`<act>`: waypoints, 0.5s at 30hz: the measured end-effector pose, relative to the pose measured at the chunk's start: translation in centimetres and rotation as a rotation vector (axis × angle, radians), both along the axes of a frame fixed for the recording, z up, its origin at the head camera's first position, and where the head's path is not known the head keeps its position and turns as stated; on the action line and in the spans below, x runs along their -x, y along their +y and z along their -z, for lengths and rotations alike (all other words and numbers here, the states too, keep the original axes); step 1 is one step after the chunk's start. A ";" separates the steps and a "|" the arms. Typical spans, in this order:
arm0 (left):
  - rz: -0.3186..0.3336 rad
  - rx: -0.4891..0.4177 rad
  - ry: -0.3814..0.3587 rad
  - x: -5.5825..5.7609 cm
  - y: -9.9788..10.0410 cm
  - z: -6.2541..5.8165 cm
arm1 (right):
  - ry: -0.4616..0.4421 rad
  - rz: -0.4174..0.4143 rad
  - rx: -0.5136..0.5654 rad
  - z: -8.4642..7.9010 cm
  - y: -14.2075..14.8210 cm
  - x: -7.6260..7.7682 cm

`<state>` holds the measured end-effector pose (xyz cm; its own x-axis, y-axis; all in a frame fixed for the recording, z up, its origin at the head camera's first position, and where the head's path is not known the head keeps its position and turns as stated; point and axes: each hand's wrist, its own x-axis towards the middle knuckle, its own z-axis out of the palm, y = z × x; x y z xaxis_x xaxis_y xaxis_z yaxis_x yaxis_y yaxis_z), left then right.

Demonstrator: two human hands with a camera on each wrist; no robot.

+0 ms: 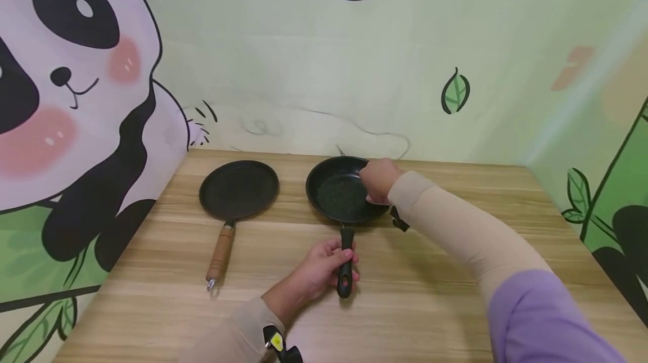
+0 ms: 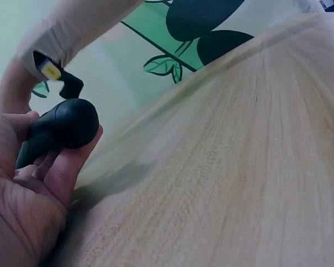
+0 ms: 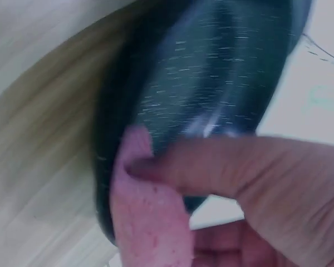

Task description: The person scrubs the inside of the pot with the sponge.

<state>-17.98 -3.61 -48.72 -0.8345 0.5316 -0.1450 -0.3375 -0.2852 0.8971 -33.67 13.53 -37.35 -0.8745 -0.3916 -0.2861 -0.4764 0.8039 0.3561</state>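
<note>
A black frying pan is in front of me in the head view, its black handle pointing toward me. My left hand grips that handle, thumb on top and fingers beneath; the left wrist view shows the handle's end above the tabletop. At the pan's right rim is my right hand, pinching a pink cloth between thumb and fingers. In the right wrist view, the cloth lies over the pan's edge and reaches its inner wall. The right fingertips are hidden behind the cloth.
A flat black griddle pan with a wooden handle lies to the left on the wood-grain table. Behind the table stands a pale green wall with a panda and leaves printed on it.
</note>
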 end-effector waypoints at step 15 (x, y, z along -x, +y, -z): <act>0.022 -0.013 0.015 0.2 0.0 0.5 | -0.461 -0.048 0.663 2.3 -0.5 -1.4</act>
<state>-18.16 -3.61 -49.17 -0.8247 0.5514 -0.1259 -0.3307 -0.2895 0.8982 -32.28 12.99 -39.60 -0.7032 -0.6404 -0.3087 -0.4986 0.7538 -0.4280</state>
